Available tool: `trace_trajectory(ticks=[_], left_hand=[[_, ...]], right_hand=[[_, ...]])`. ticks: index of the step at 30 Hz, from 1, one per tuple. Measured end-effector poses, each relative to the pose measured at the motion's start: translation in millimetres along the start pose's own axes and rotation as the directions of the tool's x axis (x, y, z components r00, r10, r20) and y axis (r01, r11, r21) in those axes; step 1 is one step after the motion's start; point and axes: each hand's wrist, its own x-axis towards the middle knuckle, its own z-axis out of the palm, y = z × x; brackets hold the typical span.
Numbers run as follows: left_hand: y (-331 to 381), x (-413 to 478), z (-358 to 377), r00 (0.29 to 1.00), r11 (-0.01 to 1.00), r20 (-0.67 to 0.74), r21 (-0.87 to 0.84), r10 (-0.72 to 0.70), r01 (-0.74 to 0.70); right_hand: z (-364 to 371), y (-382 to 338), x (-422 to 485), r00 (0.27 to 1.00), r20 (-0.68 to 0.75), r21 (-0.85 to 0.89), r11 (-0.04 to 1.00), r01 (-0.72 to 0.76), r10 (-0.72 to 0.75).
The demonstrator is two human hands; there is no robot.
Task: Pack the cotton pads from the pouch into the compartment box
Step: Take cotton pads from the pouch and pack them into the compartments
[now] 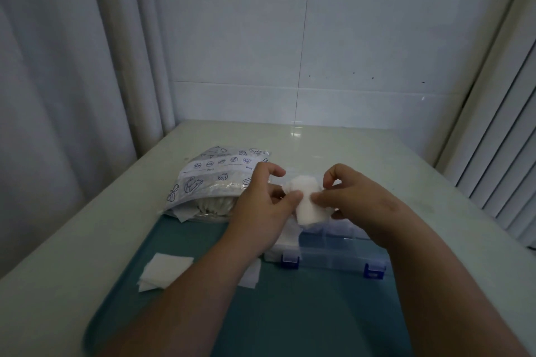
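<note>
Hands [261, 206] [356, 197] on roughly upright cotton pads [305, 206]

Teal mat [304, 313] on pale table [72, 240], tiled wall [377, 38], grey curtain [58, 66]

The light is dim and bluish. A lamp's reflection glares white on the wall tiles [362, 38] at the top edge and streaks faintly on the table [294, 132]. The cotton pad [304, 200] pinched between my left hand [261, 206] and right hand [359, 197] looks soft and washed out. The blinds [504, 153] bow at the edge.
</note>
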Motion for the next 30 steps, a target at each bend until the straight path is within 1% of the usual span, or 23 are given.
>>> trace_trajectory(ticks=[3,5,11,14,20,23,27,30], left_hand=[[1.0,-1.6,0.7,0.997,0.99,-0.004,0.12,0.079,-0.078],[0.0,-1.8,1.5,0.992,0.959,0.003,0.252,0.129,-0.126],[-2.0,-4.3,3.7,0.989,0.914,0.109,0.382,0.098,-0.133],[-1.1,-5.1,5.1,0.988,0.881,0.112,0.45,0.105,-0.144],[1.0,-6.7,6.4,0.994,0.869,0.069,0.483,0.086,-0.109],[1.8,-7.4,4.7,0.99,0.871,0.105,0.473,0.091,-0.131],[0.7,-6.8,3.7,0.984,0.831,0.145,0.531,0.102,-0.164],[-2.4,-6.2,3.9,0.984,0.848,0.163,0.508,0.077,-0.15]], right_hand=[[-6.4,-0.5,-2.2,0.996,0.08,0.038,0.999,-0.035,0.032],[-8.4,-0.4,-3.2,0.993,0.109,0.023,0.999,-0.04,0.038],[-7.0,3.3,-3.4,0.985,0.137,-0.093,0.992,-0.09,0.103],[-8.2,4.4,-3.5,0.978,0.151,-0.108,0.986,-0.125,0.141],[-8.1,4.1,-3.5,0.968,0.161,-0.142,0.975,-0.17,0.192],[-5.9,2.8,-3.0,0.962,0.172,-0.173,0.968,-0.185,0.214],[-1.6,0.6,-2.6,0.958,0.178,-0.259,0.95,-0.175,0.225],[-0.7,-0.1,-1.8,0.96,0.175,-0.296,0.942,-0.16,0.218]])
